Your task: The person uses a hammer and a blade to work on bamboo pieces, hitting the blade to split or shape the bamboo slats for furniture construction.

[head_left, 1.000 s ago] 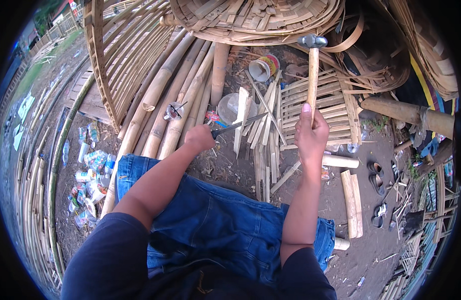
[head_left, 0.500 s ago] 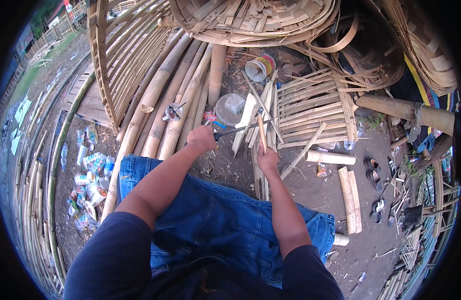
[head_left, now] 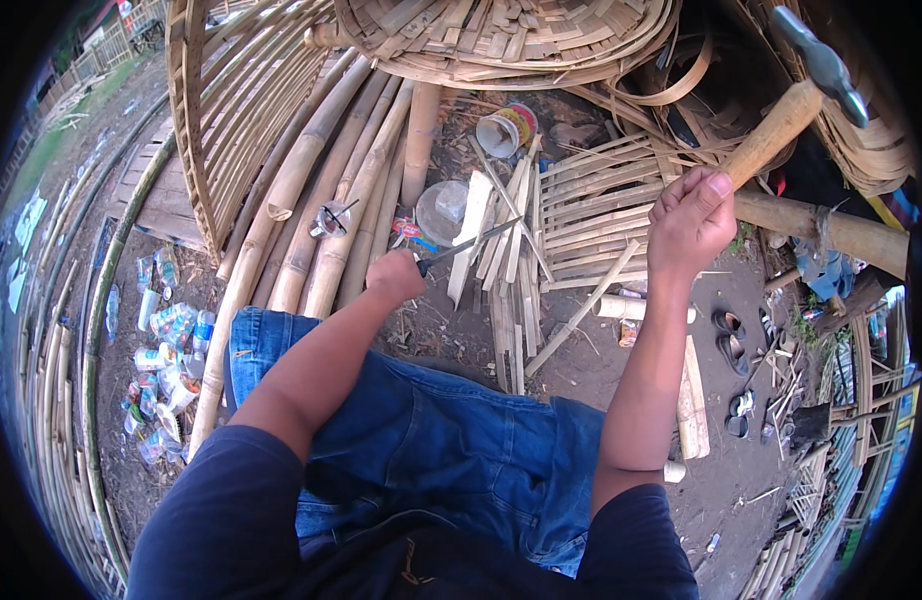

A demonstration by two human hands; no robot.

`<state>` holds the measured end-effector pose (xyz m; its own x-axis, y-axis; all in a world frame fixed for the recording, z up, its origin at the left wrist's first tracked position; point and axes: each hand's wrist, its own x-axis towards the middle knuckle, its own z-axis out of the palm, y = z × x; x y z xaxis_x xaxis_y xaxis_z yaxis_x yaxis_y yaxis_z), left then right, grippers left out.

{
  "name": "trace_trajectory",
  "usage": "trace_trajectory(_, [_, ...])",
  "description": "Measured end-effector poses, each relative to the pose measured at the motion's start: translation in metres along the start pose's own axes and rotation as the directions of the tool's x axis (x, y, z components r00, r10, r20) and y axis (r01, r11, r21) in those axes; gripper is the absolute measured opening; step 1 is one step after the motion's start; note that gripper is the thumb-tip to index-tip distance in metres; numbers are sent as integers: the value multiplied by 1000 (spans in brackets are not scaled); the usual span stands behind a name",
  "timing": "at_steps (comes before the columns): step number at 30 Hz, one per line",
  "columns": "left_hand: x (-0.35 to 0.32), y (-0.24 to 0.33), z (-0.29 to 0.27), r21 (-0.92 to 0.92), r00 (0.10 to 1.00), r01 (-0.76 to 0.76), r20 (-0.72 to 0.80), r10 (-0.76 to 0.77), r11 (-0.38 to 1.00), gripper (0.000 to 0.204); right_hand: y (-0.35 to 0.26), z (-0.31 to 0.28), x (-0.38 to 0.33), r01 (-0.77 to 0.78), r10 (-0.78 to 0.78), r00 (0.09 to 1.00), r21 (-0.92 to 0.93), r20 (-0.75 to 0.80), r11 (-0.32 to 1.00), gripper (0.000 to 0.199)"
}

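Your left hand (head_left: 396, 278), a little left of the middle of the frame, is closed in a fist around the dark handle of a knife (head_left: 471, 243), and the long blade points to the right and slightly upward. This blade lies across the view of a pale piece of wood (head_left: 473, 215) and some thin bamboo strips (head_left: 521, 225) near the centre, but I cannot tell if it touches them. Your right hand (head_left: 693, 222), right of the centre, is wrapped tightly around the wooden handle of a hammer (head_left: 787, 119), with the thumb along the handle; the metal head is raised in the upper right of the frame, well apart from the knife. Just right of the strips there is a slatted panel (head_left: 596, 205), and above it, at the top of the frame, a woven basket (head_left: 511, 48). In the upper left you have thick bamboo poles (head_left: 316, 165), with a clear plastic cup (head_left: 331, 220) upon them. Many plastic bottles (head_left: 171, 325) lie at the left, and dark sandals (head_left: 733, 352) are on the ground at the right
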<state>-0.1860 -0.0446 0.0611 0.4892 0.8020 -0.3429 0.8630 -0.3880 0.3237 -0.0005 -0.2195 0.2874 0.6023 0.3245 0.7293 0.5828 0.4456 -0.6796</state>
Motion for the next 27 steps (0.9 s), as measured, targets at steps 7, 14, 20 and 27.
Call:
trace_trajectory(7, [-1, 2, 1, -24, 999, -34, -12, 34, 999, 36, 172, -25, -162, -171, 448, 872, -735, 196, 656, 47])
trace_trajectory(14, [5, -16, 2, -64, 999, 46, -18, -47, 997, 33, 162, -63, -149, -728, 860, 509, -548, -29, 413, 50])
trace_trajectory(20, [9, -4, 9, 8, 1000, 15, -2, -15, 1000, 36, 79, -61, -37, -304, 422, 889, -462, 176, 833, 44])
trace_trajectory(27, [10, -15, 10, -42, 999, 25, -33, -27, 999, 34, 20, -12, -12, -42, 42, 999, 7, 25, 999, 44])
